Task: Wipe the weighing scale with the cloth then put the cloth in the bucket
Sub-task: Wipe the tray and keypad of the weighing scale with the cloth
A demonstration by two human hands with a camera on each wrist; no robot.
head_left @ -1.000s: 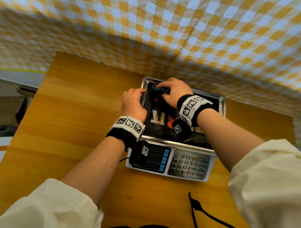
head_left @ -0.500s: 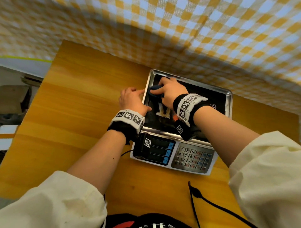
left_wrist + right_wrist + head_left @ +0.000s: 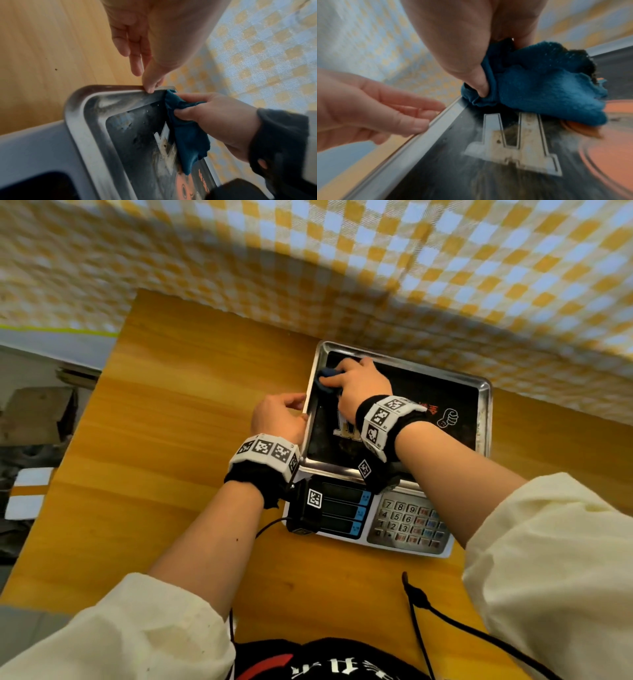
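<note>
**Cloth in the far corner of the pan, left hand steadying the rim**

From the head camera: my right hand (image 3: 359, 386) has the blue cloth (image 3: 327, 380) bunched under its fingers at the far left corner of the weighing scale (image 3: 394, 446), down on the dark printed pan. My left hand (image 3: 279, 419) sits just outside the pan's left rim (image 3: 310, 405), fingers bent in toward the steel edge. The keypad (image 3: 409, 523) faces me on the wooden table (image 3: 171, 440). No bucket in sight from up here.

Left wrist camera: my left fingertips (image 3: 150, 86) touch the top of the rim (image 3: 120, 90), fingers mostly straight and relaxed, gripping nothing. Beside them my right thumb and fingers are curled round the cloth (image 3: 187, 132), with a loose tail trailing over the pan's white letter.

Right wrist camera: close on the cloth (image 3: 539, 86), my right fingers (image 3: 471, 70) pinching a fold of it against the pan. Streaky, dusty smears show around the white letter (image 3: 513, 148), so I judge the wiping is not finished.

What could go wrong: my left hand only rests on the rim, so a hard stroke could tilt the pan or slide the scale across the table. The two hands are close together in this corner, and a stroke toward the rim may bump my left fingers. The loose tail could drag grime back over wiped patches. And I will have to look for the bucket before dropping the cloth.
</note>
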